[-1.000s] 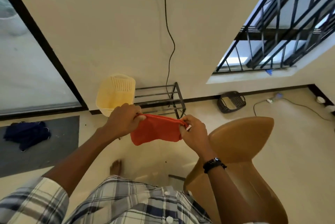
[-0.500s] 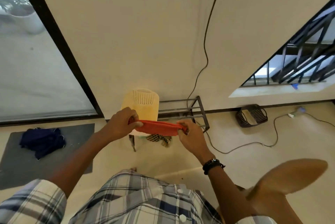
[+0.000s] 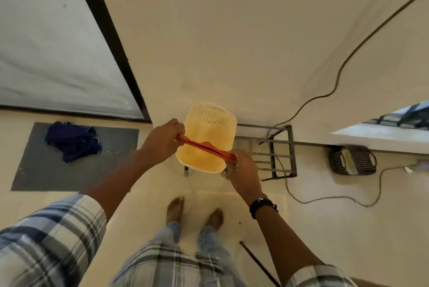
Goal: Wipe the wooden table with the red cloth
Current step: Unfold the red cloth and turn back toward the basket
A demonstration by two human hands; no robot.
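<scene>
Bright, soft daylight; wide-angle edge distortion

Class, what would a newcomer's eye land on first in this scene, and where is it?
The red cloth, gripped taut at centre between the left hand and right hand. Behind it in view is a pale yellow perforated plastic basket, and a crumpled dark blue cloth lies on the grey floor mat at left.

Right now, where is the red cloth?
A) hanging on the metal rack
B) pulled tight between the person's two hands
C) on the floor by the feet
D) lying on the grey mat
B: the left hand and the right hand each grip one end of the red cloth, which runs as a taut strip between them.
</scene>
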